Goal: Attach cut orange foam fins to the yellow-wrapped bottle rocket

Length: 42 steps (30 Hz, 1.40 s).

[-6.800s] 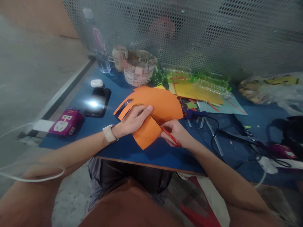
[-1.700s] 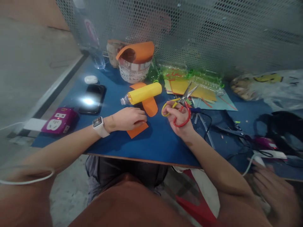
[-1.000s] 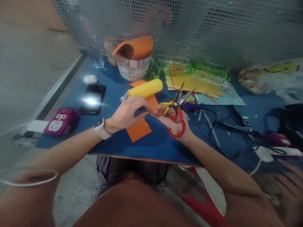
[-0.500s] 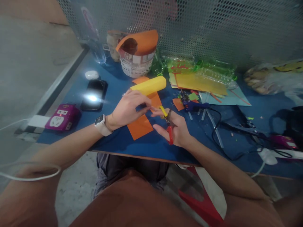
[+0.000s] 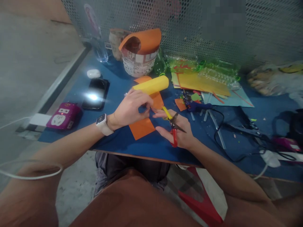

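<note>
With the yellow paper-wrapped cylinder [image 5: 153, 84] taken as landmark, the scissors [image 5: 173, 119] are found to its right and nearer the body, held in the right hand [image 5: 178, 127]. The thumb of that hand is spread well away from the extended forefinger; how the other fingers are curled round the handles cannot be told. The long axis of the scissors is laid slantwise, the yellow handle turned towards the left hand [image 5: 130, 108] and the blades directed back towards the right wrist, so the handle end is nearer to the left fingertips. The left hand is placed just on the body side of the cylinder, its thumb and forefinger brought close together beside the right fingertips; whether anything small is pinched there cannot be made out. Under the left hand, an orange paper piece [image 5: 142, 130] is seen on the blue table [image 5: 132, 149], while an orange strip [image 5: 158, 100] is crossed by the cylinder itself. Beyond the cylinder, a curled orange sheet [image 5: 150, 39] is rested over the woven basket [image 5: 139, 64].
</note>
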### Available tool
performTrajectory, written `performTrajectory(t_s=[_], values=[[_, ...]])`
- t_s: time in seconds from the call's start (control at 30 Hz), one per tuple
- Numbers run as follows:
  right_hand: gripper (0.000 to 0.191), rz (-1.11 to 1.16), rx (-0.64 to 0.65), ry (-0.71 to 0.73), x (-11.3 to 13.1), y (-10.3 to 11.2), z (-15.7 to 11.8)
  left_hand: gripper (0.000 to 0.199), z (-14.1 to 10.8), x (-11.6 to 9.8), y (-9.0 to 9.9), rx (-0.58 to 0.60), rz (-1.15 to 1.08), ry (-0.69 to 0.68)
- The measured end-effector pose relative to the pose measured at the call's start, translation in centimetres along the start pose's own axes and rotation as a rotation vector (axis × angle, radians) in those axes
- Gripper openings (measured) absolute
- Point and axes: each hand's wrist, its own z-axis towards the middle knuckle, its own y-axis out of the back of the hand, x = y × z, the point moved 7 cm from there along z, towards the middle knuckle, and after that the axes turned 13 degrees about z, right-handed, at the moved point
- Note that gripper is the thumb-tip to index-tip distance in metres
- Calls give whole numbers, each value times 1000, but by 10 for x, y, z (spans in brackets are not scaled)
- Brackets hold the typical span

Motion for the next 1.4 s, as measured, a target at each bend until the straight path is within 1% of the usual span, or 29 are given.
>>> performTrajectory(t_s=[0.1, 0.2, 0.3, 0.43, 0.53, 0.67, 0.7, 0.8, 0.97, 1.0, 1.1, 1.17, 1.3, 1.4], values=[[38, 188, -40, -82, -8, 1, -1, 10, 0, -2, 2, -21, -7, -15], [37, 383, -115, -158, -17, 3, -2, 10, -1, -5, 4, -31, -25, -23], [38, 459, -178, -181, -24, 7, -2, 8, 0, -11, 9, -37, -47, -51], [42, 481, -183, -209, -31, 9, -2, 7, 0, -21, 18, -107, -80, -142], [41, 491, -156, -199, -31, 7, -2, 2, 1, -22, 17, -109, -52, -147], [39, 482, -157, -176, -26, 5, -1, 2, -2, -24, 18, -160, 1, -205], [37, 486, -154, -166, -24, 4, 0, 0, -2, -23, 17, -147, 13, -188], [37, 484, -151, -170, -19, 3, 3, 9, -2, -16, 12, -80, 21, -107], [41, 429, -159, -231, -19, 4, 4, 15, -2, -12, 7, 3, 38, -62], [42, 433, -158, -229, -19, 4, 4, 14, -2, -13, 8, -6, 40, -69], [43, 462, -161, -219, -17, 4, 4, 7, -1, -19, 14, -98, 25, -138], [46, 470, -161, -232, -17, 3, 5, 6, -1, -22, 18, -149, 14, -179], [48, 471, -149, -260, -17, 1, 5, 9, 1, -22, 16, -137, 29, -163], [46, 481, -155, -249, -19, 1, 4, 9, 1, -22, 15, -138, 28, -167]])
